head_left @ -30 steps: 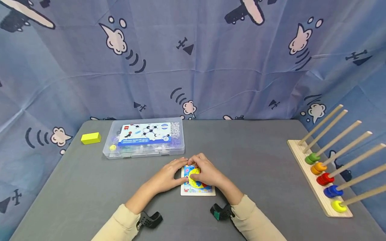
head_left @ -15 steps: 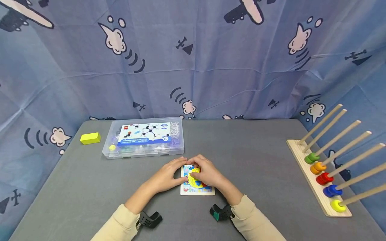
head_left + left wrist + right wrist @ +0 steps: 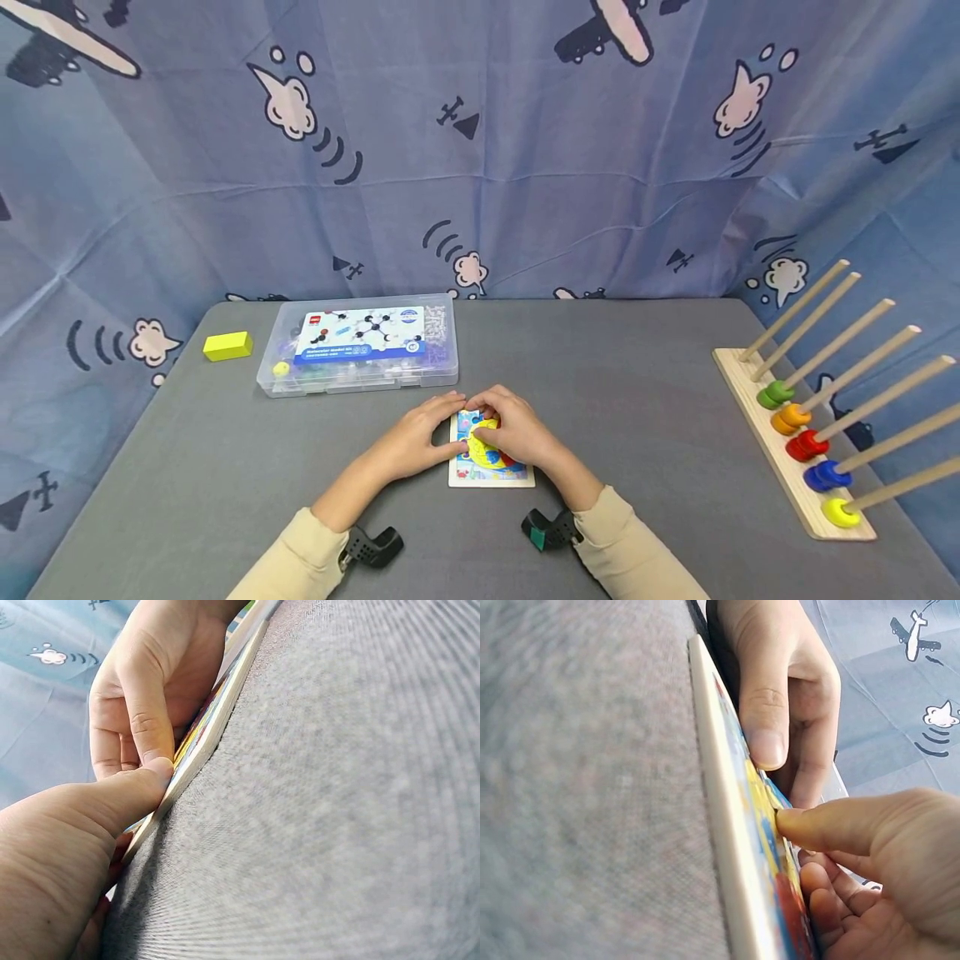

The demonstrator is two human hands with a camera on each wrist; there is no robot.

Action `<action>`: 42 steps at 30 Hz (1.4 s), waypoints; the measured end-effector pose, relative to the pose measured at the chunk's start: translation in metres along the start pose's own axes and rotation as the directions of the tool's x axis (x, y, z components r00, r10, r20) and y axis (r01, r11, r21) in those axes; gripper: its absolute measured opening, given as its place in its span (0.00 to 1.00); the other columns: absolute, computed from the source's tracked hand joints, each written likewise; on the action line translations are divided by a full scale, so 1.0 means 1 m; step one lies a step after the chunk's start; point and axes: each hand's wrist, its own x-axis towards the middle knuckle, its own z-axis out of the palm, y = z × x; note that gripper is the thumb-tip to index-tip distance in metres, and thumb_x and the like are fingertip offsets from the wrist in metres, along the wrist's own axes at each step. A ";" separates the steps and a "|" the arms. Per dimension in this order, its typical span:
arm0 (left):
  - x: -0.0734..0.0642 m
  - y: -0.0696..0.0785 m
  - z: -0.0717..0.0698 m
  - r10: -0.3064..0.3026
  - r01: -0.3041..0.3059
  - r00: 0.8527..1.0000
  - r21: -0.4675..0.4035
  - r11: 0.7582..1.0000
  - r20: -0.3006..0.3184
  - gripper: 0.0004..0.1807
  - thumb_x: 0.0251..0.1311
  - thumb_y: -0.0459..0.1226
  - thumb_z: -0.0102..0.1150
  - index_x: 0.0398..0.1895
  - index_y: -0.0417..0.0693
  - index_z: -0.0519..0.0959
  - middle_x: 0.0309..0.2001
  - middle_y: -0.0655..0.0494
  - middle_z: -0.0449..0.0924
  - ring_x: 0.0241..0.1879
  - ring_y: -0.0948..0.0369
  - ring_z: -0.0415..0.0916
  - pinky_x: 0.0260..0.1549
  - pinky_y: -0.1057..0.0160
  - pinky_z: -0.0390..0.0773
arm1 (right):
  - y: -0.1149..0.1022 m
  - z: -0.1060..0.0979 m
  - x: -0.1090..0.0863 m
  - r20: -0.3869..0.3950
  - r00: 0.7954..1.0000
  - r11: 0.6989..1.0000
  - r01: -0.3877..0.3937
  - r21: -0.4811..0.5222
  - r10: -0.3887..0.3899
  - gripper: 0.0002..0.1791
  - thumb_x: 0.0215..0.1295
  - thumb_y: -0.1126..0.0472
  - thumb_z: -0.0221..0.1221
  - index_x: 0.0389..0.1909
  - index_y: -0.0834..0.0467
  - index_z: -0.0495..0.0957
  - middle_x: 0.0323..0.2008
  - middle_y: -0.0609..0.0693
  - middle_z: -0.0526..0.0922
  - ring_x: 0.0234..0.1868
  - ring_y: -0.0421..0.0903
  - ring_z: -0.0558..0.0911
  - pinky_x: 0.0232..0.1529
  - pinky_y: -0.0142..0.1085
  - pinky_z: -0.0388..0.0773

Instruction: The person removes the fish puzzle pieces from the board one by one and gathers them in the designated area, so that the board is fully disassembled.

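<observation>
A small picture puzzle board [image 3: 465, 482] with a pale wooden rim lies flat on the grey table. In its middle is a yellow, fish-like puzzle piece [image 3: 480, 456] with blue and red parts. My left hand [image 3: 411, 439] holds the board at its left side, thumb [image 3: 142, 787] on the rim and fingers by the far edge. From the right, my right hand [image 3: 519, 431] has its thumb [image 3: 802, 827] on the yellow piece and its other fingers curled toward the board's far edge. That hand covers the upper right of the board.
Behind the hands sits a clear plastic case [image 3: 360, 379] with a molecular model kit label. A yellow block [image 3: 228, 346] stands left of it. Along the right edge is a wooden peg rack [image 3: 750, 387] with coloured rings on tilted-looking pegs. A patterned curtain [image 3: 525, 225] hangs behind the table.
</observation>
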 end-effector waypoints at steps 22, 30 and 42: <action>0.002 -0.003 0.004 -0.003 0.003 1.000 -0.019 1.000 0.002 0.34 0.58 0.50 0.62 0.65 0.43 0.69 0.67 0.51 0.67 0.69 0.52 0.60 0.65 0.46 0.66 | 0.001 -0.031 -0.010 0.086 0.996 0.999 0.037 -0.034 -0.034 0.14 0.58 0.66 0.62 0.46 0.60 0.79 0.39 0.50 0.75 0.40 0.45 0.74 0.43 0.35 0.77; 0.001 -0.002 0.004 0.004 -0.004 1.000 -0.007 1.000 0.008 0.34 0.58 0.49 0.62 0.64 0.43 0.70 0.67 0.51 0.67 0.69 0.52 0.60 0.65 0.47 0.66 | 0.020 -0.054 -0.027 0.009 1.000 1.000 0.018 -0.008 -0.018 0.15 0.58 0.68 0.62 0.47 0.61 0.79 0.40 0.52 0.75 0.41 0.44 0.75 0.48 0.41 0.80; 0.000 -0.002 0.003 0.013 -0.013 1.000 0.001 1.000 0.000 0.33 0.57 0.48 0.62 0.64 0.42 0.70 0.66 0.51 0.68 0.69 0.53 0.60 0.66 0.49 0.65 | 0.066 -0.093 -0.052 -0.093 0.995 1.000 0.023 -0.008 -0.023 0.15 0.59 0.68 0.62 0.48 0.63 0.79 0.44 0.55 0.77 0.41 0.47 0.77 0.43 0.36 0.80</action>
